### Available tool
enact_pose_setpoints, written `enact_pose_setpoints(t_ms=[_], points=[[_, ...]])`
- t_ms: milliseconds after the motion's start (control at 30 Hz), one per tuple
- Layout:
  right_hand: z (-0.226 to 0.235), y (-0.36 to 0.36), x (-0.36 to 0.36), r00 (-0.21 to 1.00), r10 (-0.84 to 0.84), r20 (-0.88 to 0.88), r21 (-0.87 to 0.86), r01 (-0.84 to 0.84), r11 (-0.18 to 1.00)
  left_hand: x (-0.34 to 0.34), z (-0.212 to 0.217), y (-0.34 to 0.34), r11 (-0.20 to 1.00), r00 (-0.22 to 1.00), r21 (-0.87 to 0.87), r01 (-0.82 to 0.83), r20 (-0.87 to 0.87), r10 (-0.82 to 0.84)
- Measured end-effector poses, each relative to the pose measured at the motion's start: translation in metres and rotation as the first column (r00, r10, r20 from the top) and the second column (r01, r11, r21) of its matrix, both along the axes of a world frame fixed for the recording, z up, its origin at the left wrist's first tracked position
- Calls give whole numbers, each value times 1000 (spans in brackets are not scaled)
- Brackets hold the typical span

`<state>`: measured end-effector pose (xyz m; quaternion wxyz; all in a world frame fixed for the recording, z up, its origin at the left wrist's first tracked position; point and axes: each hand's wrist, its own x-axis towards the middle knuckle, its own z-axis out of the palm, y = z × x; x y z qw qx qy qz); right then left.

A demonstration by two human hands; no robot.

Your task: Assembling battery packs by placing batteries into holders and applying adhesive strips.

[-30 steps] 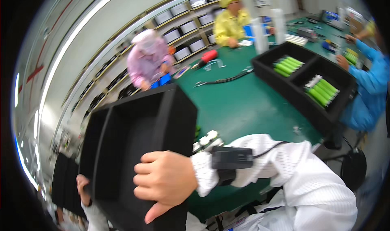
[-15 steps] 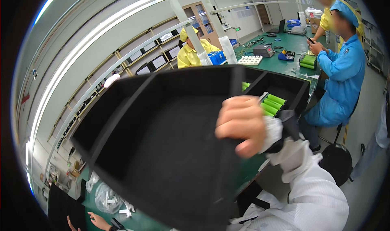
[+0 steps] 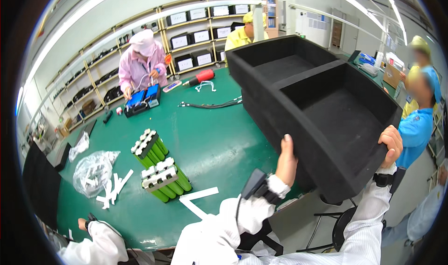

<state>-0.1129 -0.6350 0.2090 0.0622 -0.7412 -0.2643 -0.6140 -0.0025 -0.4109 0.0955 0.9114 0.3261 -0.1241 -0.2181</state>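
A large black divided tray (image 3: 298, 111) with a matte, foam-like surface is tilted at the table's right end, its two visible compartments bare. My left hand (image 3: 286, 164) grips its near side, thumb pointing up along the wall and the other fingers mostly hidden. Over the right rim, the fingers of my right hand (image 3: 391, 146) are curled, holding that edge. More black material shows under the tray; I cannot tell whether it is a second tray. Left of my left arm, two green battery packs (image 3: 165, 180) with pale end caps stand on the green table (image 3: 210, 143).
White strips (image 3: 198, 202) and a clear plastic bag (image 3: 95, 171) lie on the table. A co-worker's hand (image 3: 83, 224) is at lower left. Across the table, a person in pink (image 3: 144, 62) handles a blue-and-black unit. Black cables (image 3: 210, 105) and a red tool (image 3: 200, 77) lie farther back.
My view has swung left over the table. The tray has moved right and away from me, and my left hand has come into view on its side. My right hand now holds the right rim.
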Motion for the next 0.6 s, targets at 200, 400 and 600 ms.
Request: enact_pose_setpoints(t_ms=[200, 400, 600], points=[[-26, -24, 41, 996, -64, -68, 4, 64, 998, 31, -24, -45, 707, 865, 523, -476, 423, 270], [-57, -32, 72, 980, -49, -190, 49, 60, 997, 26, -52, -58, 698, 868, 547, -463, 440, 231], [-60, -36, 75, 973, -65, -224, 15, 70, 997, 26, -54, -69, 656, 835, 536, -532, 460, 301]])
